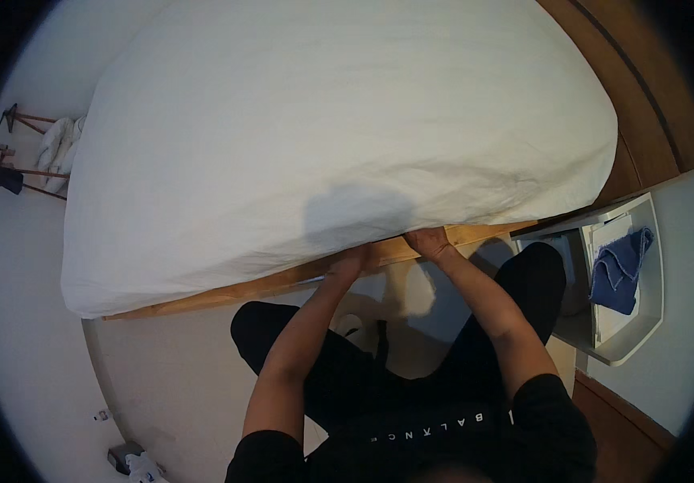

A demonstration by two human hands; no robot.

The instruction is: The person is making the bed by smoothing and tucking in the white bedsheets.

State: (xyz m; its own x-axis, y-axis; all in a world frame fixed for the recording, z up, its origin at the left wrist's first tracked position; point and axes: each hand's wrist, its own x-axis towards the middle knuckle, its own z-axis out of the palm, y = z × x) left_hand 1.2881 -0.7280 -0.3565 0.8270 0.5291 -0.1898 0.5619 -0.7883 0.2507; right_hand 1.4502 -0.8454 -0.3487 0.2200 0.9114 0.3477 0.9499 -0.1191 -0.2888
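Observation:
A mattress in a white fitted sheet (335, 115) lies on a wooden bed frame (202, 302). At its near side, my left hand (350, 261) reaches to the lower edge, its fingers hidden at the gap between mattress and frame. To the right of it, my right hand (428, 241) is at the same edge, with its fingertips also tucked out of sight beneath the sheet. Whether either hand grips the cloth is hidden. The sheet is creased above and to the right of my right hand.
A wooden headboard (654, 90) stands at the right end. Close to my right knee is a white bedside cabinet (654, 271) with a blue cloth (621, 271) on it. A wooden stand (45, 174) with pale fabric is beyond the left end. A dark box (123, 457) sits by the wall.

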